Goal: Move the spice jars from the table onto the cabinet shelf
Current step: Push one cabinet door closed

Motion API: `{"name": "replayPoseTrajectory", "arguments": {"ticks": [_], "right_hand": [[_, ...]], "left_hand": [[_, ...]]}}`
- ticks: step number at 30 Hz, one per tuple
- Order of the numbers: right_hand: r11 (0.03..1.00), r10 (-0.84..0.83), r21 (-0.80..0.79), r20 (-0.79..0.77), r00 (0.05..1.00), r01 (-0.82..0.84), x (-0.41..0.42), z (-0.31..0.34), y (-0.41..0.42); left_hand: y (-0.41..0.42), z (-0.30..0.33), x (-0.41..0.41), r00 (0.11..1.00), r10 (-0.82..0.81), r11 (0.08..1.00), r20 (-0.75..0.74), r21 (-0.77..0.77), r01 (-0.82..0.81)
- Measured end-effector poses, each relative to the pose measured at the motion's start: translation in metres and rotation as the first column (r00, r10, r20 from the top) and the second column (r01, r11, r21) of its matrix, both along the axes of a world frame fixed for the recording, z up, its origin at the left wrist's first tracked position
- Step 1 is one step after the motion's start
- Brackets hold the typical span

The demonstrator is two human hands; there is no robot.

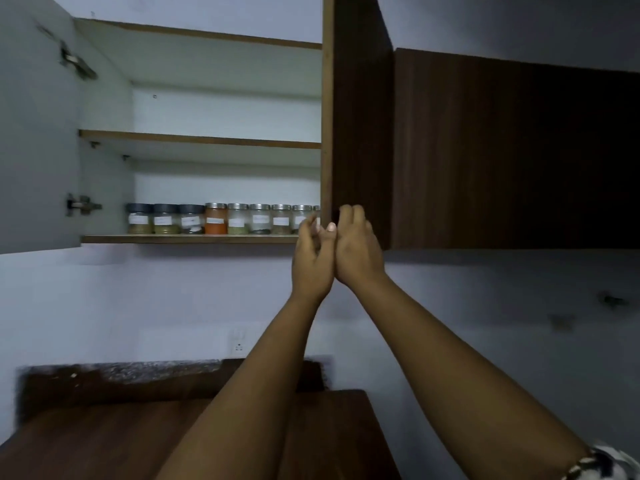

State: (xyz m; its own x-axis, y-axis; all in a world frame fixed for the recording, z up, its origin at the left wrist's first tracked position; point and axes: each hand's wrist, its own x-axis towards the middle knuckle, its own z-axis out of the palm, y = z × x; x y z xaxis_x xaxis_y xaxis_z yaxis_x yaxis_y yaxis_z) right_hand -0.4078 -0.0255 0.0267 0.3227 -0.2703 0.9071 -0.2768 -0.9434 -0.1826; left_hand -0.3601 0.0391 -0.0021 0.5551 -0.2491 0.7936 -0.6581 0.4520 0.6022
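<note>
**Jars lined up on the bottom shelf**

Your two hands are up by the right end of the bottom shelf [194, 238]. Your left hand [311, 261] has its fingers loose and apart, with nothing in it. Your right hand [358, 249] curls its fingers round the lower edge of the open brown door [360, 133]. The two hands touch side by side.

The spice jars [221, 219] stand in one row along the front edge of that shelf, each close beside the next. Three at the left end have dark lids, the others have shiny lids. One jar [216, 219] is orange. The shelf above [199, 139] has nothing showing on it. The brown table [104, 441] is below your arms
</note>
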Motion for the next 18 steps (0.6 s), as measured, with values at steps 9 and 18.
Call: {"name": "replayPoseTrajectory", "arguments": {"ticks": [9, 18], "right_hand": [[0.981, 0.158, -0.083, -0.167, 0.973, -0.173, 0.139, -0.010, 0.012], [0.994, -0.007, -0.112, -0.232, 0.973, -0.019, 0.281, -0.014, 0.004]], "left_hand": [[0.024, 0.010, 0.131, 0.943, 0.331, 0.939, 0.033, 0.092, -0.332], [0.023, 0.011, 0.277, 0.803, 0.520, 0.735, 0.291, 0.326, -0.594]]}}
